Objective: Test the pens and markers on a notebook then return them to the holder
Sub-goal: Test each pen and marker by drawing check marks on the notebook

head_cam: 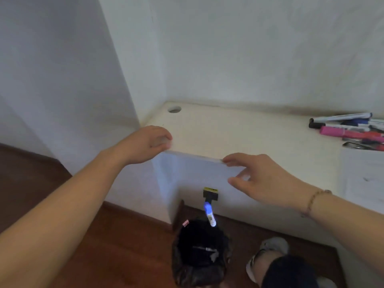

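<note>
Blurring at the desk edge (pixel 195 154), both hands' fingers, spread and empty; markers (pixel 351 132) cropped right.

A cream surface (pixel 239 129) is seen against white walls (pixel 249 48), with pink, red, blue, black and white markers (pixel 351 132) piled at its right end. Below the surface, a black bin (pixel 199 254) is set on a reddish-brown wooden floor (pixel 124 235), and a white marker with a blue cap (pixel 209 214) is seen just above the bin.

Bare forearms; beaded bracelet (pixel 311 201); possibly grey shoe (pixel 268 251).
</note>
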`<action>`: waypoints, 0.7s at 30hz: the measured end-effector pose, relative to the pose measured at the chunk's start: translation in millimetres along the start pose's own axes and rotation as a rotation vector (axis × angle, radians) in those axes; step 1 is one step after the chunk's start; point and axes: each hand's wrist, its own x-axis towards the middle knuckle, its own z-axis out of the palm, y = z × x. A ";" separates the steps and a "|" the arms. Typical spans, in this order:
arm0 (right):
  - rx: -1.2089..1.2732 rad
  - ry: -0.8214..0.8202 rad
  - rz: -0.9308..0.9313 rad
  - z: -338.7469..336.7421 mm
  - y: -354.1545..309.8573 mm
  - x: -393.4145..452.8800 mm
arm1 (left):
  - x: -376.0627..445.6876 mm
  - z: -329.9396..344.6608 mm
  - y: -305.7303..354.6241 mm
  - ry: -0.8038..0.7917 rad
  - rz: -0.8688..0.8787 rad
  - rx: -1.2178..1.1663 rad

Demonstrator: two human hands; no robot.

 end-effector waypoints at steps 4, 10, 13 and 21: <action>0.023 0.133 -0.063 -24.6 -9.9 -15.3 | 10.2 1.3 3.1 0.011 -0.015 0.035; 0.331 0.473 -0.084 -103.7 -6.1 -60.8 | 59.6 11.4 52.1 0.010 0.121 0.057; 0.326 0.689 -0.030 -146.3 26.9 -93.4 | 97.3 10.6 94.9 0.020 0.206 0.035; -0.367 0.735 0.818 -210.4 242.0 -220.7 | 196.4 15.3 249.0 0.166 0.383 -0.392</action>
